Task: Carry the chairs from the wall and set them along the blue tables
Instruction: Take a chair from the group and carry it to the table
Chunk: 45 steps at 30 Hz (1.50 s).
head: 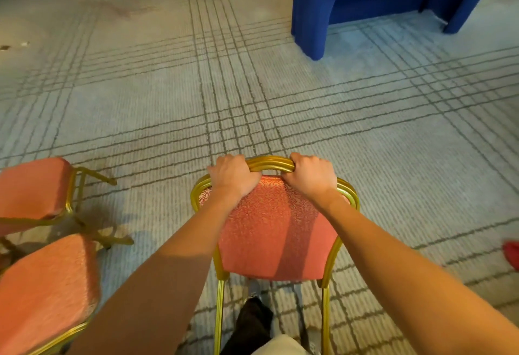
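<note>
A chair [276, 231] with a gold metal frame and a red patterned back stands straight in front of me, its back facing me. My left hand [234, 176] grips the top rail on the left side, and my right hand [310, 175] grips the same rail on the right. A blue-covered table [311, 12] stands at the top right, well beyond the chair, its open underside facing me. The chair's seat is hidden behind its back.
Two more red chairs stand at the left: one seat [33, 189] further off, one seat [46, 290] close by my left arm. A red object [512, 253] lies at the right edge. Grey carpet with dark grid lines stretches between me and the table.
</note>
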### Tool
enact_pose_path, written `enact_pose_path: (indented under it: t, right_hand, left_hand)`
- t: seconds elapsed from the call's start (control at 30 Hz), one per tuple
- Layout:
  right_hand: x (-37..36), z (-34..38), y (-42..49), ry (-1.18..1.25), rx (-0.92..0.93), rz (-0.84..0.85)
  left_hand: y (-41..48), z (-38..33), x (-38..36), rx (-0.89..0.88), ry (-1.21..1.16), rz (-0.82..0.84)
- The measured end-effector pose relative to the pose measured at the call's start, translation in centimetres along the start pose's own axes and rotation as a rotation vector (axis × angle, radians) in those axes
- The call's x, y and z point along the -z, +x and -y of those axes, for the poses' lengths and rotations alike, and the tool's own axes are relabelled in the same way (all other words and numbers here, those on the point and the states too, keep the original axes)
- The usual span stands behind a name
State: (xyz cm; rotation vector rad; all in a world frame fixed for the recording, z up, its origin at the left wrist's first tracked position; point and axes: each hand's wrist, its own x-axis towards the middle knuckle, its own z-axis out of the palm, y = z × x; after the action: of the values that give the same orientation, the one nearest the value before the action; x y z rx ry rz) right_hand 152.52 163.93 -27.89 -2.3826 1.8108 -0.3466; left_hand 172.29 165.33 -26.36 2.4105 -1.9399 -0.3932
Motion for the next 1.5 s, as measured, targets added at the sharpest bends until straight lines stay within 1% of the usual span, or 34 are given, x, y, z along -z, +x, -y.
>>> enact_pose_path:
  t: [0.1,0.2,0.27,0.37,0.5,0.6,0.87,1.07,1.2,1.27,1.43,1.5]
  right_hand:
    - [-0.7,0.0,1.3,0.011,-0.104,-0.038]
    - [-0.9,-0.2,2.8,0.027,-0.194,-0.064]
    - [-0.9,-0.2,3.6,0.033,-0.239,-0.044]
    - [-0.8,0.0,4.3,0.018,-0.278,-0.01]
    - [-0.9,-0.1,4.7,-0.012,-0.31,-0.018]
    - [-0.8,-0.3,5.1,-0.03,-0.308,-0.016]
    - [-0.6,-1.6,8.3,-0.003,-0.284,0.087]
    - [-2.1,-3.2,12.0,-0.013,-0.236,-0.012]
    - [-2.4,-4.1,14.8,0.007,-0.228,0.036]
    - [-2.5,-5.2,16.1,0.036,-0.224,0.005]
    - [-1.0,-9.1,18.9,0.086,-0.243,-0.054]
    - [0.2,-10.5,19.9,0.094,-0.245,-0.084]
  left_hand:
    - [2.4,0.1,-0.5,-0.097,0.041,-0.02]
    - [4.5,0.2,-0.9,-0.157,-0.051,-0.022]
    - [5.5,0.3,-0.9,-0.179,-0.117,-0.007]
    - [6.3,0.4,-0.7,-0.205,-0.147,0.016]
    - [6.5,0.4,-0.2,-0.255,-0.157,-0.075]
    - [6.9,0.2,-0.2,-0.269,-0.129,-0.102]
    - [10.0,-0.7,0.1,-0.218,-0.142,-0.054]
    - [13.8,-1.8,-0.1,-0.195,-0.157,-0.072]
    - [16.5,-2.7,-0.1,-0.128,-0.131,-0.058]
    - [17.7,-3.8,-0.1,-0.105,-0.14,-0.06]
    - [21.1,-7.9,0.9,-0.139,-0.106,-0.055]
    - [22.4,-9.6,1.7,-0.162,-0.09,-0.087]
